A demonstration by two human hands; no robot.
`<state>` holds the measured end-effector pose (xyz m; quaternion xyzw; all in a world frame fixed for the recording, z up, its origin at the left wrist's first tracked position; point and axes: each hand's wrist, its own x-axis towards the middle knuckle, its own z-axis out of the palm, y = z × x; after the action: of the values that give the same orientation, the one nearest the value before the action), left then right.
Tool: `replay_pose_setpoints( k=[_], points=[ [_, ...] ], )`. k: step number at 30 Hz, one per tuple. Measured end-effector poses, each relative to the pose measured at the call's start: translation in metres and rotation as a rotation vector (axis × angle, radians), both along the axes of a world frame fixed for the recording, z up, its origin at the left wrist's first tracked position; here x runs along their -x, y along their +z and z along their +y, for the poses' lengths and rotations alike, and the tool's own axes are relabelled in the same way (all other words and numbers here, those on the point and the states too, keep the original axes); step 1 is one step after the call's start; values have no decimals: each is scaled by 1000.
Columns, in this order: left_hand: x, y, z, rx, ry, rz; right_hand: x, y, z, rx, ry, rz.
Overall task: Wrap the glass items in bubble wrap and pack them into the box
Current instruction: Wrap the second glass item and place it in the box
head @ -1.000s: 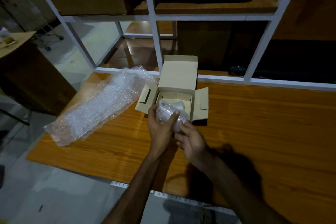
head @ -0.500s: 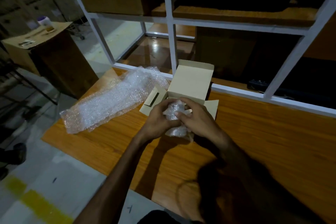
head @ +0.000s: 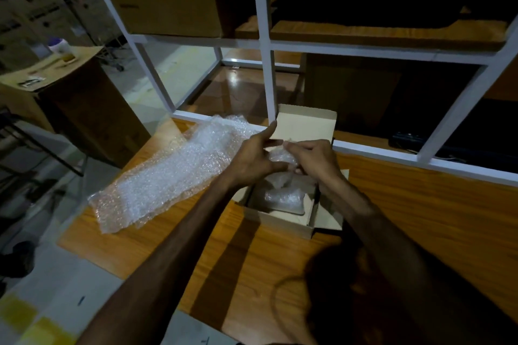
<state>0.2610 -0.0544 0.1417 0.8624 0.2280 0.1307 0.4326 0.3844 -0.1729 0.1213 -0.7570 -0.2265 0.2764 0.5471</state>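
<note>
A small open cardboard box (head: 283,223) stands on the wooden table (head: 420,218), its lid raised at the back. Over the box, my left hand (head: 253,158) and my right hand (head: 315,158) both hold a glass item wrapped in bubble wrap (head: 281,157), fingers curled round it from either side. A second bubble-wrapped bundle (head: 284,196) lies inside the box below my hands. The glass itself is hidden by the wrap.
A long loose sheet of bubble wrap (head: 168,176) lies on the table left of the box. A white metal shelf frame (head: 265,64) rises right behind the box. A brown cabinet (head: 70,98) stands off to the left, beyond the table edge.
Both hands have carried the wrapped item from in front of the box to above its opening. The camera has moved closer and shifted its angle.
</note>
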Motion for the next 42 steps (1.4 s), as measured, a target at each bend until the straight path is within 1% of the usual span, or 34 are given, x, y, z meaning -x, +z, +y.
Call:
replay_pose_setpoints(
  k=[3, 7, 10, 12, 16, 18, 22, 26, 30, 32, 34, 36, 39, 42],
  points=[
    [-1, -15, 10, -6, 98, -46, -3, -15, 5, -93, -166, 192],
    [12, -45, 11, 9, 141, 2, 10, -43, 6, -179, -347, 445],
    [19, -55, 15, -21, 96, 59, 20, -59, 9, -214, -409, 496],
    [18, -60, 20, -75, 75, 86, 23, -64, 13, -237, -447, 505],
    [6, -72, 32, -296, 25, 201, 25, -69, 17, -201, -525, 489],
    [2, -70, 33, -368, -19, 234, 27, -74, 18, -166, -538, 479],
    [-1, -74, 40, -405, -74, 249, 26, -76, 15, -25, -487, 371],
    [-3, -77, 48, -469, -111, 248, 16, -72, 12, 241, -335, 161],
    [-4, -82, 46, -563, -155, 272, 10, -60, 10, 545, -166, -181],
    [-6, -83, 44, -589, -157, 279, 10, -55, 9, 626, -111, -317],
    [-8, -82, 43, -598, -162, 292, 11, -52, 9, 646, -81, -397],
    [-8, -82, 43, -597, -165, 299, 13, -51, 8, 619, -54, -449],
    [-5, -85, 44, -591, -172, 284, 16, -54, 3, 565, -14, -480],
    [-3, -88, 44, -580, -176, 276, 14, -62, -5, 557, 96, -521]
  ],
)
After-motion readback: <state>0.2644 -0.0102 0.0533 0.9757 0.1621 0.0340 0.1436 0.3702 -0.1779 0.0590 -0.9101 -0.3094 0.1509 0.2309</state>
